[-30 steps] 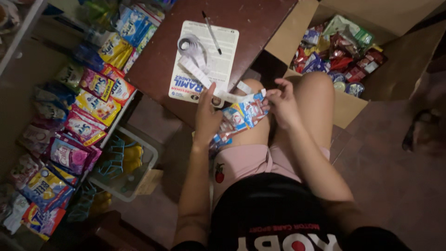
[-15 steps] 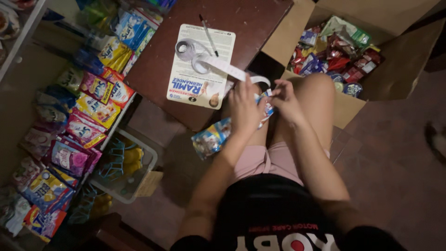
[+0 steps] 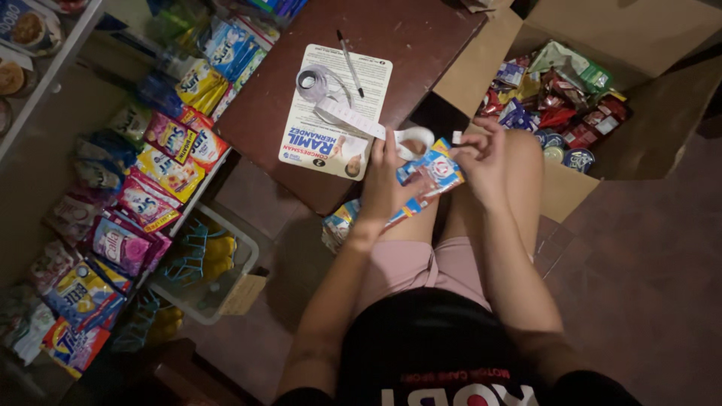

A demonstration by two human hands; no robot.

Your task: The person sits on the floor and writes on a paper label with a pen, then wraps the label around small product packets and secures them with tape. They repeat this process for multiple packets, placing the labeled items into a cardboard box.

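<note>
Left hand [image 3: 381, 180] gripped blue-white sachet strip [image 3: 421, 184] on lap; right hand [image 3: 481, 162] pinched small white tape piece [image 3: 456, 137]. Clear tape roll [image 3: 312, 81], black pen [image 3: 350, 63] at 11 o'clock; cardboard box [image 3: 560, 192] of snack packets at 2.

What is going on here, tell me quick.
A seated person holds a strip of blue and white sachets across their knees. The left hand rests on the strip and pinches a loop of white tape; the right hand holds a small white bit by the strip's end. In front, a dark table carries a printed sheet, a pen and a clear tape roll. An open cardboard box of packets sits to the right.
</note>
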